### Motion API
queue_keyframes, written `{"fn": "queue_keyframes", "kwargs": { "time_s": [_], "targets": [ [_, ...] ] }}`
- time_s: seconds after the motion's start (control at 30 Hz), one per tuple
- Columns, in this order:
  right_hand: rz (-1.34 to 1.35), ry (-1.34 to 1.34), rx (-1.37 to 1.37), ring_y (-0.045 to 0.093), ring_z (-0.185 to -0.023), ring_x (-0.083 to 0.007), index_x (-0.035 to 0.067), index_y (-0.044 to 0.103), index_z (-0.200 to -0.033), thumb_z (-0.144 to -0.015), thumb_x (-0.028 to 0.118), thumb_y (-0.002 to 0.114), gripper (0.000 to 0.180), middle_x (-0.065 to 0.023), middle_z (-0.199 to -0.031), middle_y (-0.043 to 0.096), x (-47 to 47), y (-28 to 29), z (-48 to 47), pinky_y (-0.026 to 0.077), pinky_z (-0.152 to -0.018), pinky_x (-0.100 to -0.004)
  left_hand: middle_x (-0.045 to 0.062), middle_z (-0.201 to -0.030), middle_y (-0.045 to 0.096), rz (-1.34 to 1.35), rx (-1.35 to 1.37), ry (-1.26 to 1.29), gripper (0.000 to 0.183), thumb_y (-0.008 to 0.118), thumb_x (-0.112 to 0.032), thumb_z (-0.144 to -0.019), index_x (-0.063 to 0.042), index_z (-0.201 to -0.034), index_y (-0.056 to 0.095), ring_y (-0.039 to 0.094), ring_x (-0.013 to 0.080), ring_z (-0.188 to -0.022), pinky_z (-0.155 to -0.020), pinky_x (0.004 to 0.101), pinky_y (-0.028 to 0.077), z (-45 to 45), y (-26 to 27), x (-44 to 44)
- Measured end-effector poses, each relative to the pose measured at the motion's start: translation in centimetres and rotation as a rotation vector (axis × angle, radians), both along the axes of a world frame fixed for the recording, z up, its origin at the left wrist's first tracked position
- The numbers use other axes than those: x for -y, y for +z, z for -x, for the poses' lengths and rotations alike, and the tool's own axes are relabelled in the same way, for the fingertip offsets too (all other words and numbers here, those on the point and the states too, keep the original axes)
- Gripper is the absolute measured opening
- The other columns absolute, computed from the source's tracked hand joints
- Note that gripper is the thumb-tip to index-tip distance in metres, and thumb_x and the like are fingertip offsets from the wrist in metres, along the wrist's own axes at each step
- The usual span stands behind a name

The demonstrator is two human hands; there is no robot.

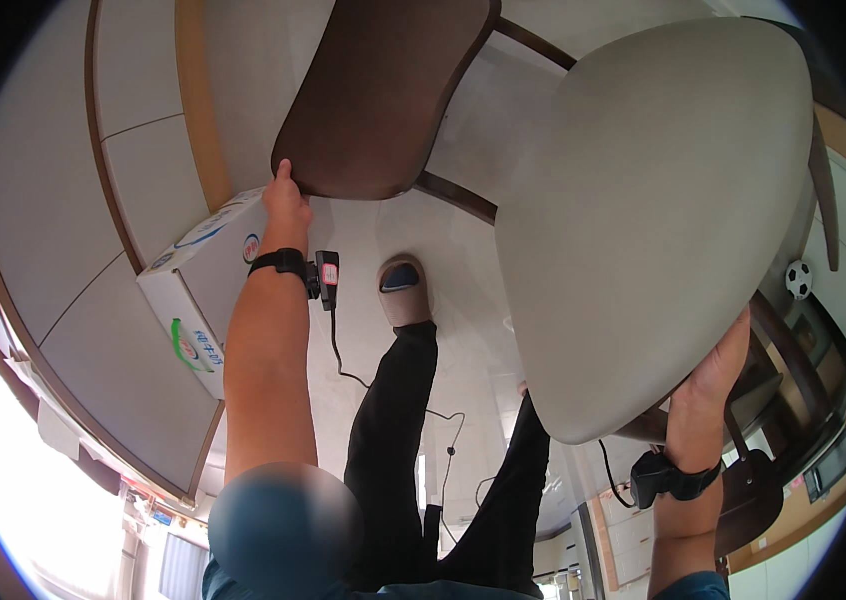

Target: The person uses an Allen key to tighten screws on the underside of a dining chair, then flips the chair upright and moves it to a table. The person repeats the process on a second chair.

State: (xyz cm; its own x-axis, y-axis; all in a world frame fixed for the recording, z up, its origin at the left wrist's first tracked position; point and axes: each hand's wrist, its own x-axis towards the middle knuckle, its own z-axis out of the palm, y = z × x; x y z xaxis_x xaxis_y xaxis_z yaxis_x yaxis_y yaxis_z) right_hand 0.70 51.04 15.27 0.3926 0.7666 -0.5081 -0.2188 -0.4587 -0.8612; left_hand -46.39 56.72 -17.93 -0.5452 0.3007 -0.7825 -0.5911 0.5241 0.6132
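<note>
A chair with a dark brown wooden backrest (385, 97) and a light grey-beige padded seat (655, 225) is held between my hands, and thin dark bars join its two parts. At the backrest's near left corner, my left hand (288, 201) grips the edge, its thumb on top. My right hand (714, 367) holds the near right side of the seat from beneath, its fingers hidden under the seat. Each wrist wears a black strap with a small device and cable.
A white printed carton (201, 292) stands at the left beside a pale panelled cabinet (32, 172). A slippered foot (404, 289) is on the pale floor below. At the right are a small football (798, 280) and another dark chair (753, 502). Thin cables hang near my legs.
</note>
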Motion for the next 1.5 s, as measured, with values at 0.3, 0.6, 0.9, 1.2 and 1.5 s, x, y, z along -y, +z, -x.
{"fn": "queue_keyframes", "kwargs": {
  "time_s": [0.3,0.6,0.9,1.2,1.5],
  "targets": [
    [-0.008,-0.014,-0.043,0.067,-0.102,-0.0149,0.003,0.057,-0.131,-0.106,0.036,0.054,0.041,-0.0051,-0.116,0.067,-0.1,-0.4,1.5,0.055,-0.089,-0.0303,0.011,-0.127,0.063,0.005,0.022,0.049,0.035,0.067,-0.014,-0.098,0.0,-0.129,0.057,0.063,0.0255,-0.113,-0.097,0.0391,0.053,0.0,-1.5,0.7],
    [-0.004,-0.017,-0.032,0.066,-0.102,-0.0146,0.003,0.057,-0.13,-0.106,0.036,0.056,0.041,-0.005,-0.117,0.066,0.7,-0.7,2.2,0.053,-0.091,-0.031,0.012,-0.133,0.06,-0.063,0.182,0.025,0.033,0.06,-0.011,-0.101,0.001,-0.13,0.054,0.059,0.0271,-0.121,-0.107,0.0403,0.047,0.7,-2.0,1.7],
    [0.09,-0.06,0.034,0.059,-0.116,-0.0169,-0.003,0.052,-0.134,-0.103,0.037,0.063,0.051,-0.0097,-0.129,0.063,-1.1,0.0,3.6,0.044,-0.102,-0.0321,0.02,-0.14,0.057,-0.084,0.052,-0.324,0.051,0.064,-0.026,-0.099,0.003,-0.139,0.048,0.055,0.03,-0.129,-0.112,0.0405,0.043,-3.2,2.8,5.0],
    [0.262,0.303,-0.324,0.054,-0.119,-0.0185,-0.005,0.049,-0.137,-0.1,0.041,0.065,0.061,-0.0121,-0.134,0.058,-2.1,2.1,1.6,0.044,-0.102,-0.0349,0.024,-0.136,0.06,-0.012,0.2,-1.829,0.067,0.074,-0.04,-0.089,0.006,-0.134,0.056,0.058,0.035,-0.126,-0.104,0.0395,0.047,-17.5,17.1,17.5],
    [0.034,0.569,-0.086,0.067,-0.107,-0.0234,0.005,0.056,-0.13,-0.103,0.041,0.058,0.046,-0.0175,-0.119,0.068,5.0,4.9,-16.5,0.052,-0.095,-0.0359,0.016,-0.159,0.037,-0.352,0.832,-1.224,0.085,0.066,-0.045,-0.098,-0.001,-0.157,0.024,0.037,0.0267,-0.146,-0.12,0.0458,0.029,-35.3,31.9,24.0]
  ]
}}
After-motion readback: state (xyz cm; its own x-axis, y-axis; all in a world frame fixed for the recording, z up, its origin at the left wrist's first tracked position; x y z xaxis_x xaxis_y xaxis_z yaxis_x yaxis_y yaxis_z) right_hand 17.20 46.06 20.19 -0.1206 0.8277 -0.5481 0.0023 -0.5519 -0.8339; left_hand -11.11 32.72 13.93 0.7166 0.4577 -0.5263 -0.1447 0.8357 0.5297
